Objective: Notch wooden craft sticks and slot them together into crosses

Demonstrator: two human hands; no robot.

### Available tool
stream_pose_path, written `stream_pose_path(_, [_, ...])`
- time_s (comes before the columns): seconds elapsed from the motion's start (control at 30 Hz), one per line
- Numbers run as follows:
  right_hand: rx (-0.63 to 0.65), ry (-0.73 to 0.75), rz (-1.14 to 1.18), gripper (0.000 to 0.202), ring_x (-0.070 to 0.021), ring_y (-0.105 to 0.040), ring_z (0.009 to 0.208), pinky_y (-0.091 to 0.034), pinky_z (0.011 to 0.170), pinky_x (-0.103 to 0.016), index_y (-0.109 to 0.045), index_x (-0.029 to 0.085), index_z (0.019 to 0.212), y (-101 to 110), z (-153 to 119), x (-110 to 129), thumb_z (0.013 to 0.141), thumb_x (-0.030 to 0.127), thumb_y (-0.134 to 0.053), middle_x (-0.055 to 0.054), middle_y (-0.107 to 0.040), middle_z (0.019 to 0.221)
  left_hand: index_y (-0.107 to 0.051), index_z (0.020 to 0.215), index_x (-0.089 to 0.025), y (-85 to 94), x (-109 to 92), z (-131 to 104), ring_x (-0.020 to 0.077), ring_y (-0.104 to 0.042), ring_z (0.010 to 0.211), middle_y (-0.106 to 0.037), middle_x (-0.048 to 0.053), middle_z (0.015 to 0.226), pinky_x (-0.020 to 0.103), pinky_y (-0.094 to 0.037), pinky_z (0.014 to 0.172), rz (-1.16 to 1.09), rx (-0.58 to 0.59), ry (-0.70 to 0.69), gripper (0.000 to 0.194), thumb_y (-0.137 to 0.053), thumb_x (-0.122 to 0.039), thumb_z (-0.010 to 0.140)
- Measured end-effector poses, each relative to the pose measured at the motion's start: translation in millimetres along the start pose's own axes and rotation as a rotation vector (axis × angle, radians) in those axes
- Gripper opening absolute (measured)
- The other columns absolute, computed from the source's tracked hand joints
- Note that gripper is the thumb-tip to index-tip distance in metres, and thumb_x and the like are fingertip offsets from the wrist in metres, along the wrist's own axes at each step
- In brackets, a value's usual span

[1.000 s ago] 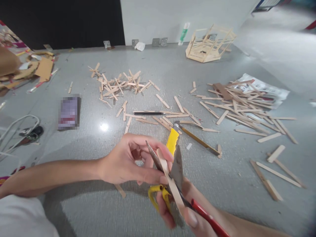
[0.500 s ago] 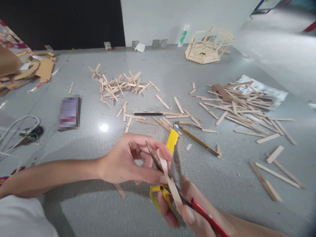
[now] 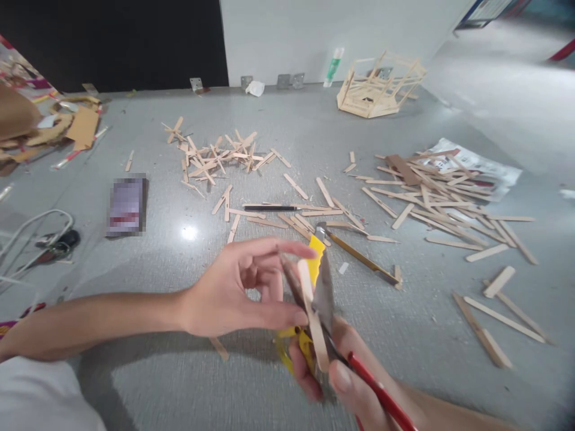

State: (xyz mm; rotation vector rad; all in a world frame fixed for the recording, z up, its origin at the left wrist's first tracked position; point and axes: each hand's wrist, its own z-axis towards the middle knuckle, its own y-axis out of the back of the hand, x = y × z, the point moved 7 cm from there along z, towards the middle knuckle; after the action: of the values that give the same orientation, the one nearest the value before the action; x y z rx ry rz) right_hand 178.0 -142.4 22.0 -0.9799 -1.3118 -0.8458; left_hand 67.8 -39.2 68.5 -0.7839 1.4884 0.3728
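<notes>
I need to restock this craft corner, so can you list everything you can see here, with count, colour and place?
craft stick: one, pale wood, between the scissors blades
scissors: one pair, yellow and red handles, in the right hand
loose sticks: many, pale wood, spread over the grey floor
stick frame: one, pale wood, far right by the wall
utility knife: one, yellow, floor behind the hands
glue tube: one, white and green, by the wall
cardboard scraps: several, brown, far left
left hand: pinching the stick
right hand: gripping the scissors
</notes>
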Motion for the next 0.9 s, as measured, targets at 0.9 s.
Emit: stream_pose_path(0.9, [-0.156,-0.016,-0.240,0.043,-0.0174,-0.049,0.067,-0.050,0.065,-0.033,-0.053,0.021,0.085,23,-1,-4,0.106,0.057,-0.041,-0.003,-0.056,0.075,-0.043,0.073,-0.020,-27.6,-7,-16,0.0062,-0.057,0.056,-0.062,-0.003,0.065,0.015,-0.044,0.057,0.398,0.138,-0.104,0.036,-0.039,-0.022,0.109])
